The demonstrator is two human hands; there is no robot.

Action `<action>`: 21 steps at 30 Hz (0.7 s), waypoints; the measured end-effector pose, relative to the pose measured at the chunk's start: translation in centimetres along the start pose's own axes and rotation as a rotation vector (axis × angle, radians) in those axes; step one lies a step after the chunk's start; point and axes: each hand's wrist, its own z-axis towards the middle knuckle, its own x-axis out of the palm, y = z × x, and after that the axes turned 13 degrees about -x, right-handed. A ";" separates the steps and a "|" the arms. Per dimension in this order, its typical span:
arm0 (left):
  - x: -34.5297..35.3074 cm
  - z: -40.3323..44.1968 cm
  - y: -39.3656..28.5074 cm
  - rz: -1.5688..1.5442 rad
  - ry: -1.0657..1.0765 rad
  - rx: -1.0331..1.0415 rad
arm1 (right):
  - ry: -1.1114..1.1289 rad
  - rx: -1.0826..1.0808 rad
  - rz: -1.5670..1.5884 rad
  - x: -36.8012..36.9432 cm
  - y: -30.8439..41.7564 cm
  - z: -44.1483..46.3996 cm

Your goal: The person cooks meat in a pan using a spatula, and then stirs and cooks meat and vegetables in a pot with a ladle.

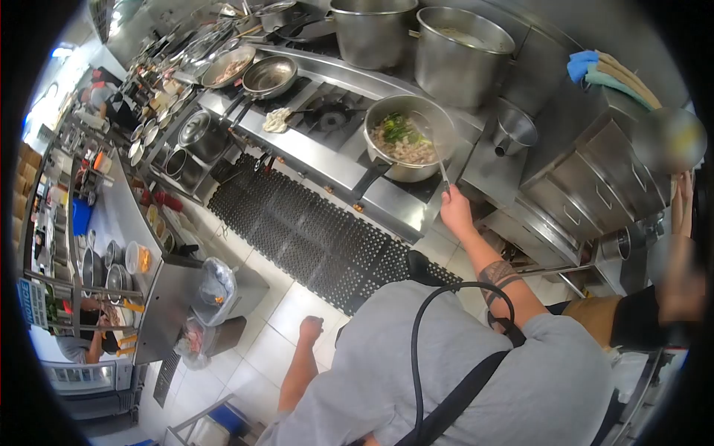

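"Where's the pot?"

"The pot (409,175) sits over the front right of the stove (327,175), its black handle (371,177) toward the person. Inside are chopped pale pieces and greens (400,140)."

"And the hands?"

"The right hand (456,211) grips a long metal utensil (442,165) that reaches into the pot. The left hand (311,328) hangs over the floor with fingers curled; whether it holds anything, I cannot tell."

"What else is on the stove?"

"Just left of the bare burner (329,117), a crumpled pale cloth (278,120). Beyond it, a frying pan (269,76) and another pan of food (229,68). Two tall stockpots (465,63) stand at the back."

"Around it?"

"Steel drawers (595,197) to the right, a perforated black mat (297,230) along the stove front, white tiles (286,311) beside that. Across the aisle, plastic-lined bins (214,293) stand by a steel counter (167,297); farther off, another person (111,100) stands."
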 end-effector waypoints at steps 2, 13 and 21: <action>-0.4 -0.6 -3.2 -0.077 -0.028 0.023 | 0.017 0.008 -0.009 -0.4 -0.2 0.1; 4.5 -0.1 -6.8 1.004 0.063 0.691 | 0.341 -0.065 -0.268 -7.1 4.2 7.6; 4.7 1.8 -13.6 0.779 0.179 0.414 | -0.153 -0.400 -0.099 -7.8 3.7 4.2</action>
